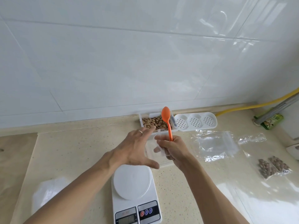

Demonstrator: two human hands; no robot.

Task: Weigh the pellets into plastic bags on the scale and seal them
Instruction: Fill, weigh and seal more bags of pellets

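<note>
While the scale (135, 189) sits with its round white platform bare, the person works just behind it with both hands raised over the desk (80, 159). The right hand (174, 151) is curled round the handle of an orange spoon (167, 121), whose bowl points up and looks empty, and the same hand pinches a small clear plastic bag (157, 147) that seems empty too. The left hand (137, 149) is spread, fingers straight, holding nothing; whether its fingertips touch the bag cannot be told. Behind the scale, against the wall, an open clear tub (146, 118) holds the pellets (153, 122), and a white perforated tray (195, 121) lies just right of that tub.

Judging by the layout, the task is partly done. Well to the right of the scale lie two filled bags (273, 166) of dark pellets, apparently sealed, though their closures are too small to check. Between them and the scale lies a loose heap of empty zip bags (216, 145). The bag in hand probably has yet to be opened, set on the platform, filled by spoon to weight, and pressed closed. The display is unreadable.
</note>
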